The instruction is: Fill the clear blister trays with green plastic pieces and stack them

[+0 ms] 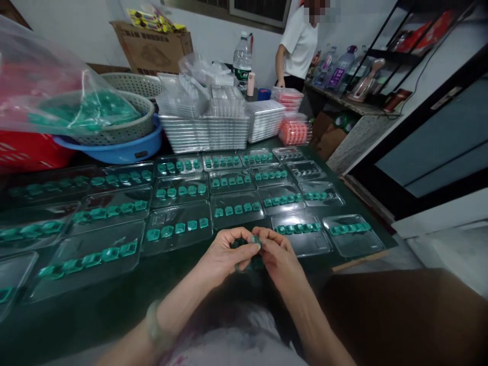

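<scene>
My left hand (232, 251) and my right hand (276, 249) meet at the front edge of the dark green table. Between their fingertips they pinch a small green translucent plastic piece (256, 240), mostly hidden by the fingers. More green shows beneath my left fingers, too covered to make out. Just beyond my hands, clear plastic trays (232, 199) lie in rows, most bearing a line of green plastic pieces (238, 209). To the right of my right hand, another clear tray (305, 244) carries a similar green row.
Stacks of clear trays (206, 134) stand at the back, beside bags of orange-red pieces (295, 131). On the left are a blue basin (125, 151), a colander (147, 109) and a plastic bag of green pieces. A person (301, 40) stands beyond the table.
</scene>
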Motion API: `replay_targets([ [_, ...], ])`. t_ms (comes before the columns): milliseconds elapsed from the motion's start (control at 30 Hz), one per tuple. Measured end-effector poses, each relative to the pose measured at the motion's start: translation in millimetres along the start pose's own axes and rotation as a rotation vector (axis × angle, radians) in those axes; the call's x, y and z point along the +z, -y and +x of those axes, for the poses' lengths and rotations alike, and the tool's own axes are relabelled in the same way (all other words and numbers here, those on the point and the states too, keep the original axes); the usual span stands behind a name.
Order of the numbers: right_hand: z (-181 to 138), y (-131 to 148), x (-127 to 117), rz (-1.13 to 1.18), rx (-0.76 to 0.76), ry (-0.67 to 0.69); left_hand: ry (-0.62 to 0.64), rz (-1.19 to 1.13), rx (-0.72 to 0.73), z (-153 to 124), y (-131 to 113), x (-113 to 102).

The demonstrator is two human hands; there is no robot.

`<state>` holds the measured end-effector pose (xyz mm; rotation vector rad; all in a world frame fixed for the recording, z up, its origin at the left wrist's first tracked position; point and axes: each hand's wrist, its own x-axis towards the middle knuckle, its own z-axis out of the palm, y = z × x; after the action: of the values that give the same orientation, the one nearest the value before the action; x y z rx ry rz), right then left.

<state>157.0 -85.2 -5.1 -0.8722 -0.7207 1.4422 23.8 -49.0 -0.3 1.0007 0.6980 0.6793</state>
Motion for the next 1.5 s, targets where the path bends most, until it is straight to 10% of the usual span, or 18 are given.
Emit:
replay_targets([
  [333,2.5,-5.1,-9.7,-0.123,-0.123,-0.211,-0.232,-0.078,-0.093,-2.6,-0.7,6.7],
  [700,0.1,-5.4,0.4,-0.072,-0.103,-0.169,-0.106,-0.054,-0.031,-8.4,-2.6,3.9],
  [1067,1.5,-3.5,-13.2,0.390,0.275,0.058,-0.009,-0.212,0.002,-10.8,-3.7,6.6],
  [1333,-14.5,11.8,-6.8,-0.694,-0.385,-0.149,-0.137,-0.363,-0.193,-3.2,-1.3,0.2],
  [1500,-16.7,9.1,-10.1,-0.865,-0.495,-0.059,-0.129,-0.296,-0.213,-3.7,-5.1,8.0],
])
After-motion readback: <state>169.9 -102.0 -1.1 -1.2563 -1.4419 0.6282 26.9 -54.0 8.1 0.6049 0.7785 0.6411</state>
